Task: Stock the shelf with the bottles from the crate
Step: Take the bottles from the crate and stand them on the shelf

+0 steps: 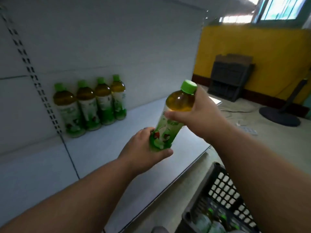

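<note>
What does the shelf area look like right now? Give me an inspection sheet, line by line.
Surface: white shelf, mostly bare.
Job's things: four bottles in a row against the back panel, at the left; a fifth held bottle, tilted, above the shelf; black crate at lower right with more bottles inside.
Clutter: nothing seen on the shelf.
Grippers: left hand grips the held bottle's base; right hand grips its shoulder.
Cables: cable on the floor.
Surroundings: yellow wall, fan base, folded dark crate.

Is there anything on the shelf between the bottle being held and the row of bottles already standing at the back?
No. In the head view, only bare shelf lies between the held bottle and the row of four bottles.
</note>
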Action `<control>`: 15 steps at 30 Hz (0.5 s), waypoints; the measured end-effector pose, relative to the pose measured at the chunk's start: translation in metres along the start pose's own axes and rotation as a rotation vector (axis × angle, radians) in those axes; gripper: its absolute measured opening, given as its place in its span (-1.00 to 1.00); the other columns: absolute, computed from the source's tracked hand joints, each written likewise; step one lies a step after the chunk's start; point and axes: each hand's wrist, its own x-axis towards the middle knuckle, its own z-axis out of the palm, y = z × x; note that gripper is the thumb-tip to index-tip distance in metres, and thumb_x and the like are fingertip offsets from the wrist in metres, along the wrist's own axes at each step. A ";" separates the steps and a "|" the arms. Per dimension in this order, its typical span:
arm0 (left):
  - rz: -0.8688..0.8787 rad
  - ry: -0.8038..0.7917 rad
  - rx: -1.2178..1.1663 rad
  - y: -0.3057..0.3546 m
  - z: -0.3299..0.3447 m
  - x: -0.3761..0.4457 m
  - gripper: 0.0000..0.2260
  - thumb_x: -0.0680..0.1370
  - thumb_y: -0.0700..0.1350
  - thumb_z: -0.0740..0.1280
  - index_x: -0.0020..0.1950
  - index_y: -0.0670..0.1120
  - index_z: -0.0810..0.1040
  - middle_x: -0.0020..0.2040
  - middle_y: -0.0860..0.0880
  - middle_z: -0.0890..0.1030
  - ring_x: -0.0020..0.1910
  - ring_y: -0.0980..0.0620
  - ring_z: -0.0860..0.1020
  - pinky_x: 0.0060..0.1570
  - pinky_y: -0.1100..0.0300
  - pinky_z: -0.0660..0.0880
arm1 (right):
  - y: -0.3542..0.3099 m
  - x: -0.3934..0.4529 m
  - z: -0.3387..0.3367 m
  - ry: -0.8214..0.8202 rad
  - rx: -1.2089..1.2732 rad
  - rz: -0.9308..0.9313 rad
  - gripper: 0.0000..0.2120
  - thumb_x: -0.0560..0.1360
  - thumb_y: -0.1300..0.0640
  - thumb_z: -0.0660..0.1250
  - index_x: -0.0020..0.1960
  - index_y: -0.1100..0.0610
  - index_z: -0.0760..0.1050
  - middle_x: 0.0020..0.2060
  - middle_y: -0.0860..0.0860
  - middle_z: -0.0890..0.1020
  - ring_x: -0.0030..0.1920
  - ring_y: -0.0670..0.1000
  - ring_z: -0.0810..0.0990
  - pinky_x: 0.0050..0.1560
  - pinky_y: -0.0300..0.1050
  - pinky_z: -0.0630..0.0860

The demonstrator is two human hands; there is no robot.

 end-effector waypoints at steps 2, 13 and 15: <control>0.012 0.032 0.053 -0.014 -0.006 0.014 -0.42 0.36 0.32 0.47 0.27 0.12 0.44 0.13 0.12 0.52 0.07 0.13 0.51 -0.10 0.26 0.51 | 0.005 0.020 0.018 -0.020 0.003 -0.033 -0.34 0.27 -0.06 0.63 0.23 -0.01 0.37 0.05 -0.08 0.57 0.05 -0.04 0.57 0.09 0.01 0.59; -0.324 0.049 0.311 -0.102 -0.003 0.126 -0.04 0.38 0.42 0.36 0.60 -0.05 0.11 0.60 -0.03 0.16 0.55 -0.01 0.15 0.47 0.11 0.16 | 0.063 0.157 0.110 -0.161 0.022 -0.116 -0.38 0.27 -0.06 0.63 0.21 -0.02 0.40 -0.01 -0.07 0.63 -0.02 0.02 0.62 -0.04 0.01 0.62; -0.384 0.083 0.352 -0.111 0.000 0.143 -0.03 0.36 0.44 0.36 0.58 -0.06 0.14 0.58 -0.07 0.21 0.53 -0.06 0.22 0.47 0.03 0.23 | 0.069 0.181 0.125 -0.176 0.035 -0.125 -0.36 0.25 -0.05 0.64 0.22 -0.02 0.40 -0.01 -0.05 0.63 -0.01 0.05 0.63 -0.01 0.09 0.64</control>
